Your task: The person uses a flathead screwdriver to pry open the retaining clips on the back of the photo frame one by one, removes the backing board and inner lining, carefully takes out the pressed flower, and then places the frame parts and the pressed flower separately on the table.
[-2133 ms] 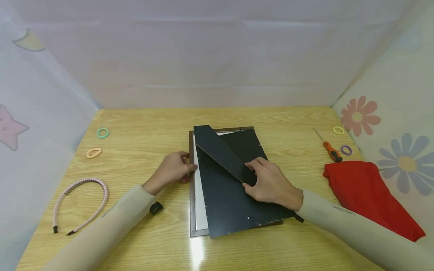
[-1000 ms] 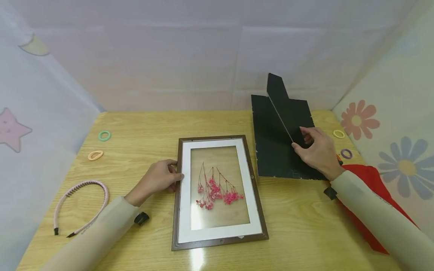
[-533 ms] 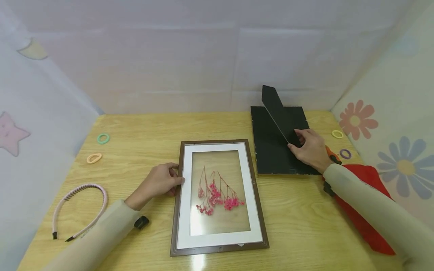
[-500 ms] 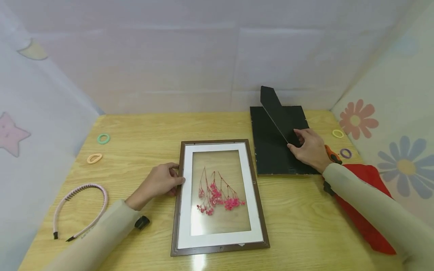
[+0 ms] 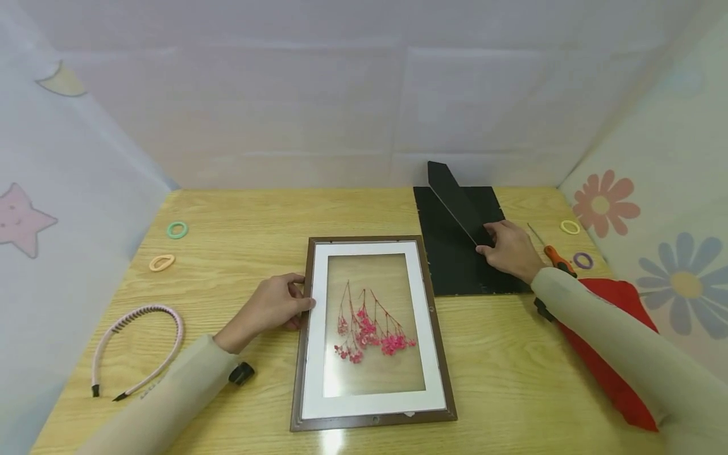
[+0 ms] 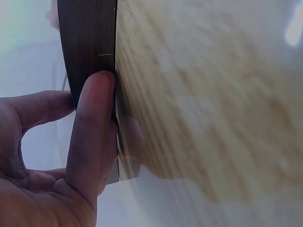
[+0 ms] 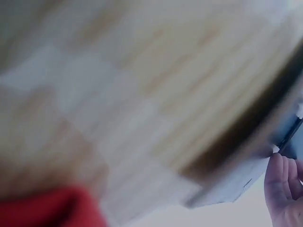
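A brown picture frame (image 5: 436, 328) lies on the table with a white mat (image 5: 375, 403) and pink dried flowers (image 5: 366, 330) showing in its window. My left hand (image 5: 275, 303) holds its left edge, the thumb on top and the fingers at the side. The left wrist view shows that thumb pressed along the dark frame edge (image 6: 87, 38). Beyond the frame, to the right, a black backing board (image 5: 455, 268) lies near the back wall. My right hand (image 5: 512, 251) pinches the board's raised easel leg (image 5: 452, 199). The right wrist view catches only part of that hand (image 7: 284, 189).
An orange screwdriver (image 5: 559, 258), a yellow hair tie (image 5: 570, 222) and a purple one (image 5: 583, 254) lie far right. Red cloth (image 5: 611, 373) is under my right forearm. At left are a pink headband (image 5: 181, 328), a green hair tie (image 5: 177, 234) and an orange one (image 5: 154, 266).
The backing board has come off the frame, moved to the back right and been lowered there by my right hand, uncovering the flowers. My left hand has kept hold of the frame's left edge.
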Action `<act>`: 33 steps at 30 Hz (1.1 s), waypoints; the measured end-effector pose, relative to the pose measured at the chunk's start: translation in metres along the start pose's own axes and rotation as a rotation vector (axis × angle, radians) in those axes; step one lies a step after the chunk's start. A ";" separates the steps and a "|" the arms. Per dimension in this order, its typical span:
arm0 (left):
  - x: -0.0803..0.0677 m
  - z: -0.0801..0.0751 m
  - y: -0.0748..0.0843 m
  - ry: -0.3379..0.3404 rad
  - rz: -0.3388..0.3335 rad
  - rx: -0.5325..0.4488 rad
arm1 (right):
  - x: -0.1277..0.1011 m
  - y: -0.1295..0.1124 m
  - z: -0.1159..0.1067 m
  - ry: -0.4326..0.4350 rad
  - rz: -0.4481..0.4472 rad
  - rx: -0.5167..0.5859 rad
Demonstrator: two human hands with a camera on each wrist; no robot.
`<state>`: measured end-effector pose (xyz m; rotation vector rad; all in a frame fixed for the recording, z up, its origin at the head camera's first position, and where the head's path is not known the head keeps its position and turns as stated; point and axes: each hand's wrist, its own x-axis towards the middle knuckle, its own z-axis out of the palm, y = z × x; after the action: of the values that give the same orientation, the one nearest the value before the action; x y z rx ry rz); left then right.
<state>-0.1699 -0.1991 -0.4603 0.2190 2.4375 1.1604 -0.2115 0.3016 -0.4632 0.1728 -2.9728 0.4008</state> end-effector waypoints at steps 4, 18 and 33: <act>0.002 -0.001 -0.002 -0.008 -0.001 -0.009 | 0.003 -0.004 0.000 -0.024 0.007 -0.013; 0.004 -0.005 0.001 -0.027 -0.026 -0.061 | 0.019 -0.019 -0.016 -0.187 -0.028 -0.064; 0.014 -0.024 0.019 -0.203 0.018 -0.024 | 0.031 -0.034 -0.047 -0.224 0.001 -0.060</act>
<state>-0.1940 -0.1995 -0.4370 0.3354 2.2476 1.1162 -0.2320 0.2791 -0.4051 0.2238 -3.2002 0.3102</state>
